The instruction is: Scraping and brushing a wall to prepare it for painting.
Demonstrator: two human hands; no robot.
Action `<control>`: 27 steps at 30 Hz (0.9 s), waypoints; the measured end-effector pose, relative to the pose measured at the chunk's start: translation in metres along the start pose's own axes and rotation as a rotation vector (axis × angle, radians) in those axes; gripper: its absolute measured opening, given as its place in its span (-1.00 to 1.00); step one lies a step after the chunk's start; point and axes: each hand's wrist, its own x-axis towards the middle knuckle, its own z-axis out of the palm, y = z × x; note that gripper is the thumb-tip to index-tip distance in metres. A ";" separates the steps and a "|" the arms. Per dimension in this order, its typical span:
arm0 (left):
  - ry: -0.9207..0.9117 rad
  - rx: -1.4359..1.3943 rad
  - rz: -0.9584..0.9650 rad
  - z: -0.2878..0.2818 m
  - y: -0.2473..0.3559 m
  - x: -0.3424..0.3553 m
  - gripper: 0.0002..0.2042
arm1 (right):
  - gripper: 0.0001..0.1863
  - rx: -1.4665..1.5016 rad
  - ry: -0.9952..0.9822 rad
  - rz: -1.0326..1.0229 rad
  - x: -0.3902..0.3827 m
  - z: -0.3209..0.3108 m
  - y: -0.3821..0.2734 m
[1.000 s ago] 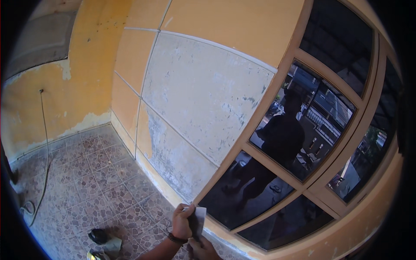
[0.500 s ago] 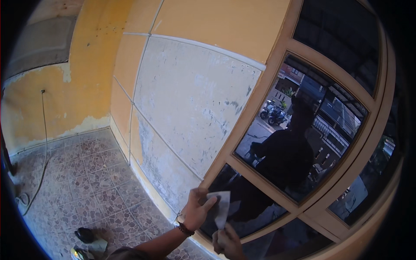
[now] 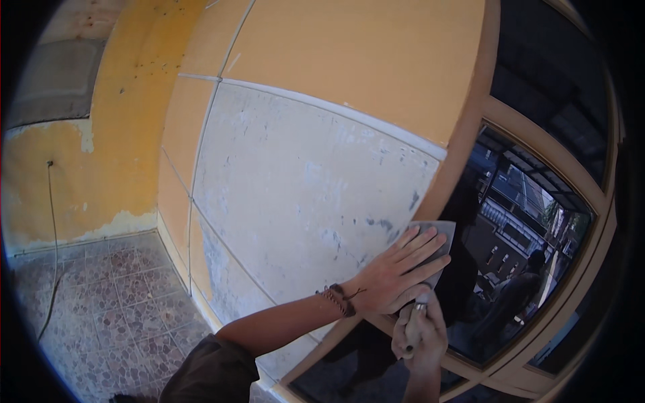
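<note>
My right hand [image 3: 431, 329] is closed around the light handle of a wide-bladed scraper [image 3: 447, 230], which points up and slightly right. My left hand [image 3: 393, 272] lies flat over its blade, fingers stretched out and pressed on the metal, hiding most of it. A dark braided band is on my left wrist. The blade is at the lower right edge of a scraped, whitish wall panel [image 3: 289, 174], by the wooden window frame [image 3: 463, 144]. Whether the blade's edge touches the wall I cannot tell.
Dark window glass [image 3: 531, 242] on the right reflects a street and a person's shape. Orange wall [image 3: 356, 47] surrounds the pale panel, divided by raised strips. At far left a cable [image 3: 53, 221] hangs down to the patterned tile floor [image 3: 121, 302].
Both hands and the scraper have risen toward the panel's right edge. My left hand has gone from pinching the blade to lying flat on it. The view has shifted.
</note>
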 end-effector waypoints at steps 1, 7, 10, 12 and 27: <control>0.002 -0.007 0.010 -0.008 -0.019 0.005 -0.48 | -0.49 -0.004 0.006 -0.009 0.017 0.008 0.000; 0.164 0.094 0.118 -0.039 -0.129 0.024 -0.46 | -0.44 -0.088 0.143 -0.184 0.101 0.051 -0.002; 0.289 0.300 0.036 -0.051 -0.187 0.035 -0.49 | -0.45 -0.144 0.216 -0.309 0.119 0.057 0.008; 0.353 0.423 -0.070 -0.067 -0.218 0.045 -0.49 | -0.45 -0.179 0.242 -0.311 0.124 0.056 0.016; 0.374 0.232 0.115 -0.066 -0.224 0.018 -0.49 | -0.39 -0.221 0.164 -0.370 0.200 0.103 0.034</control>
